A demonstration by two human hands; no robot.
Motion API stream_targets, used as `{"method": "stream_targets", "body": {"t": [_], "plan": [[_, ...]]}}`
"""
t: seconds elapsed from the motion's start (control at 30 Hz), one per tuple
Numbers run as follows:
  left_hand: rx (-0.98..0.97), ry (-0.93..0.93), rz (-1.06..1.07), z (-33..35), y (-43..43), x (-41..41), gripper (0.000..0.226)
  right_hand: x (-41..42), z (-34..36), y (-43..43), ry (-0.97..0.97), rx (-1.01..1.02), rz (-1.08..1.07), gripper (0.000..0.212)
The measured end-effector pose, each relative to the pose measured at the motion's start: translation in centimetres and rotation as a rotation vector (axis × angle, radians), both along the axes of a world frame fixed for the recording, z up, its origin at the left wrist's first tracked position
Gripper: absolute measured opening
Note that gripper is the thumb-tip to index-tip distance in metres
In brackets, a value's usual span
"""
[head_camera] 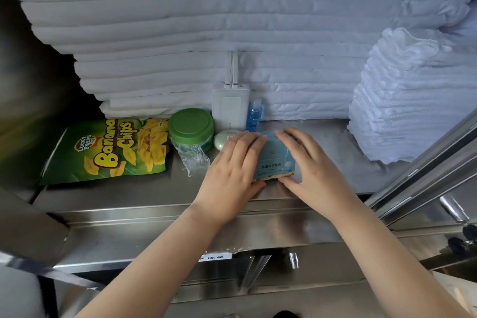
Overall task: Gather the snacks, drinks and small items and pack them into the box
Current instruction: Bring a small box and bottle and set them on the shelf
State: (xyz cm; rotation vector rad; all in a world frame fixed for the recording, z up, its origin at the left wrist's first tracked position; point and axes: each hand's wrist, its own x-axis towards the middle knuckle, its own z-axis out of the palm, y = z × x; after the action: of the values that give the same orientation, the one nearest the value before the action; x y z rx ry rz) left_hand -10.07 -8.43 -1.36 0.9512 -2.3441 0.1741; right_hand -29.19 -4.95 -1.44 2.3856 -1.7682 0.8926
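Fingers (254,141) of the left hand (229,173) and right hand (309,162) clamp the blue box (275,156) from both sides; lift it level, away from the green jar (191,128).

Big yellow letters shout "Banana Chips" across the green snack bag (108,150), lying flat on the counter, with a "LUCKY FRESH" badge beside them. On the light blue box (275,160) between the hands, a line of Chinese characters runs along the lid; the smaller print under it is too blurred to read. A white label (215,257) on the counter's front edge carries Chinese characters, partly cut off. The blue bottle (254,116) has print too small to read.
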Motion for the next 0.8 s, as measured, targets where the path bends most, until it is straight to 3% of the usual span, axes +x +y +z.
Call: {"method": "stream_targets", "body": {"t": [0.2,0.4,0.63,0.8], "plan": [[0.032,0.007,-0.005,0.6,-0.1,-1.5,0.068,-1.1,1.0,0.4,0.020,0.055,-0.066,0.086],[0.206,-0.031,-0.036,1.1,-1.1,-3.2,0.077,-2.2,2.4,0.2,-0.002,0.351,-0.154,0.097],[0.101,-0.226,0.008,1.2,-2.9,-3.6,0.084,-2.6,3.1,-1.1,-0.044,0.537,-0.159,0.091],[0.099,-0.439,0.067,0.4,-3.8,-4.0,0.070,-3.0,2.7,-1.8,-0.015,0.634,-0.202,0.072]]}}
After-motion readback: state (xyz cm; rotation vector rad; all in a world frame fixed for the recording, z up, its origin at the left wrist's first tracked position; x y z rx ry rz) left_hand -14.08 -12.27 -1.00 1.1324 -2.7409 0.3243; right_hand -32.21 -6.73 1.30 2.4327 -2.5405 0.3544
